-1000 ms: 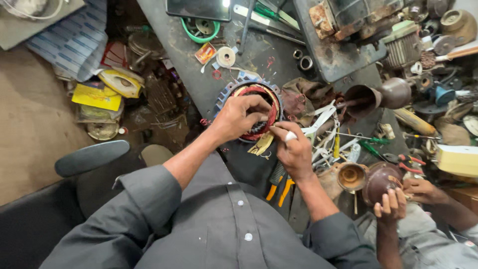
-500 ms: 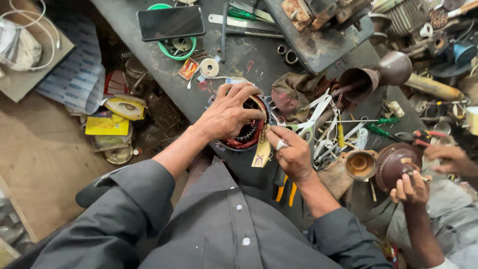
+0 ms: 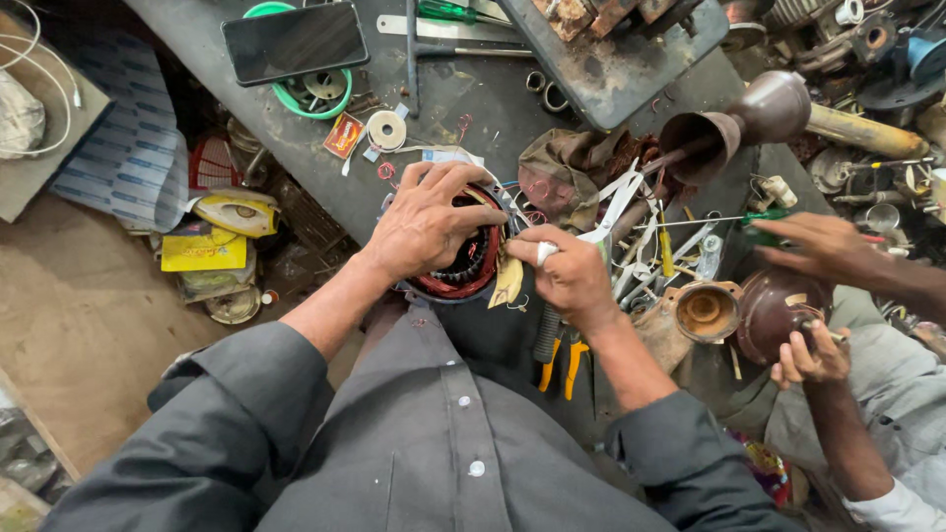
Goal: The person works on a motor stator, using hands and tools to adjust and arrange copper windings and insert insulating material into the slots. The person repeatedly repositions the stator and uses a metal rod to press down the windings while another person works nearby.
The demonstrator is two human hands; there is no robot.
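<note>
A round motor stator with red copper windings lies on the dark workbench in front of me. My left hand rests flat on top of it, fingers spread over the ring. At the stator's right edge my right hand is closed on a small white strip, with a yellowish slip of paper hanging just below its thumb. Dark grey sleeves cover both my arms.
Orange-handled pliers lie below my right hand. A phone, a green ring and a tape roll sit at the back. Another person's hands work on a brown metal part at the right, beside scattered tools.
The view has shifted, so the bench sits lower in frame. My hands stay on the stator. The other person's upper hand has reached left toward the tools.
</note>
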